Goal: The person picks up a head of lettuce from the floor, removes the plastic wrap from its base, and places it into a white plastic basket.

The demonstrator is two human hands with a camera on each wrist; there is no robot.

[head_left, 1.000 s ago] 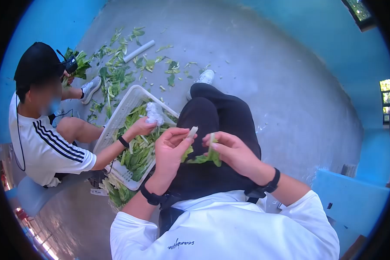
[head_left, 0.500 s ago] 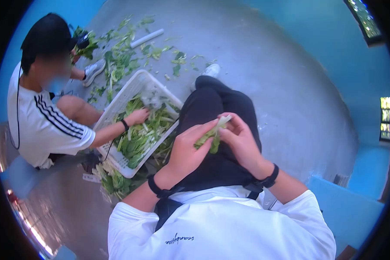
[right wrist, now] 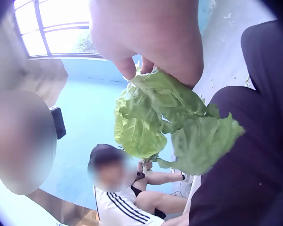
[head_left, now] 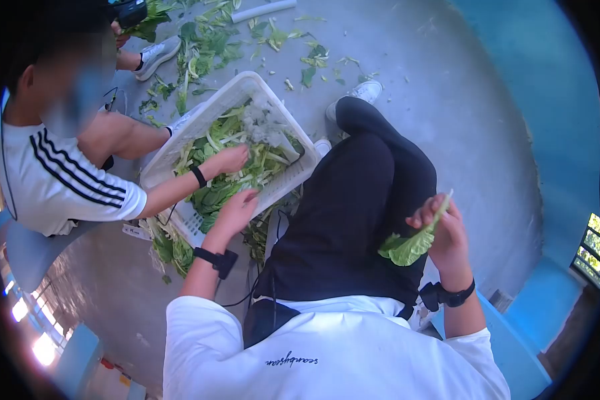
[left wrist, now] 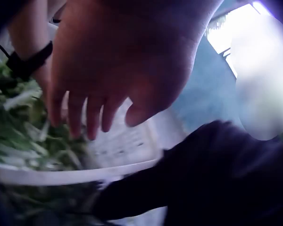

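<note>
In the head view my right hand (head_left: pixel 447 235) pinches a leafy green (head_left: pixel 412 244) by its pale stalk, over the right thigh. The right wrist view shows its broad, ruffled leaves (right wrist: pixel 193 136) hanging below the fingers. My left hand (head_left: pixel 237 212) reaches over the near side of a white plastic basket (head_left: pixel 290 179) heaped with cut greens (head_left: pixel 213 193). In the left wrist view, that left hand (left wrist: pixel 118 70) has its fingers extended and spread above the basket, with nothing in them.
Another person's hand (head_left: pixel 232 160) reaches into the same basket, close to my left hand. A crumpled clear plastic bag (head_left: pixel 263 123) lies at its far end. Leaf scraps (head_left: pixel 210 50) and a pale tube (head_left: pixel 263 11) lie on the floor. More greens (head_left: pixel 170 250) sit beside the basket.
My hands, together on the leafy green half a second ago, have parted. The left moved to the basket without it; the right carried it rightward. The view has shifted, and the other person appears closer.
</note>
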